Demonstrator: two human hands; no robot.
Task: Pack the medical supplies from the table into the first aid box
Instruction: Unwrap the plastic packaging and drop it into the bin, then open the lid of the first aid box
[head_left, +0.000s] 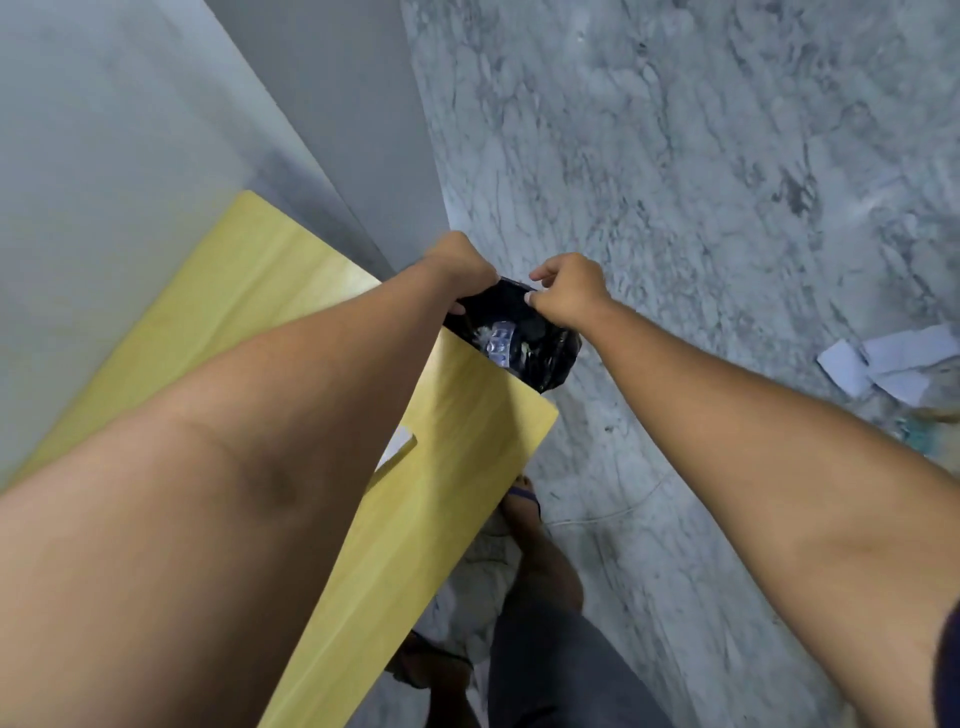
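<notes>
A black plastic bag hangs past the far corner of the yellow wooden table, over the floor. My left hand pinches the bag's rim on the left and my right hand pinches it on the right, holding its mouth apart. Inside the bag a silver blister pack of pills shows among other crumpled contents. No first aid box is in view. My left forearm hides much of the table.
A small white item lies on the table, partly under my left forearm. White paper scraps lie on the grey marble floor at the right. A grey-white wall runs along the table's left. My legs and a sandalled foot stand below the table edge.
</notes>
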